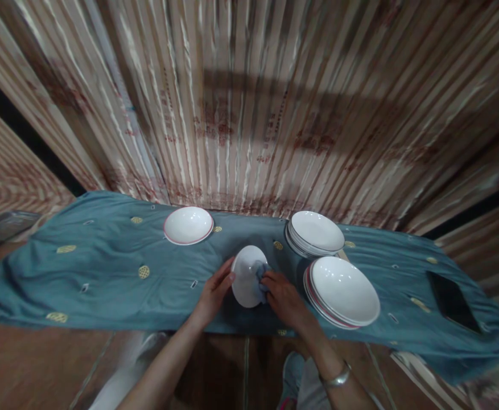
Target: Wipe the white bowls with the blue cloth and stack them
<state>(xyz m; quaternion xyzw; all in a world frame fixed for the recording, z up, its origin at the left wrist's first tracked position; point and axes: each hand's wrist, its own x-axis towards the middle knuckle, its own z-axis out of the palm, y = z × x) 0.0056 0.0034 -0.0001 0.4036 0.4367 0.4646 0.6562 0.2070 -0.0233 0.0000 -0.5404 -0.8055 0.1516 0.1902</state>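
A white plate [244,280] is tilted up over the middle of the cloth-covered table. My left hand [215,289] grips its left rim, thumb on the near face and the other fingers partly hidden behind it. Bunched in my right hand [280,293] is a blue-grey cloth [260,276], pressed against the right part of the plate. Just right of that hand stands a stack of white plates [345,290], some with red rims. Behind it is a second stack of dark-rimmed plates [316,230].
A red-rimmed white plate [188,225] lies at the back left. A black phone-like slab [453,300] rests at the right. The green patterned tablecloth [112,267] hangs over the front edge. A striped curtain [240,114] rises directly behind the table.
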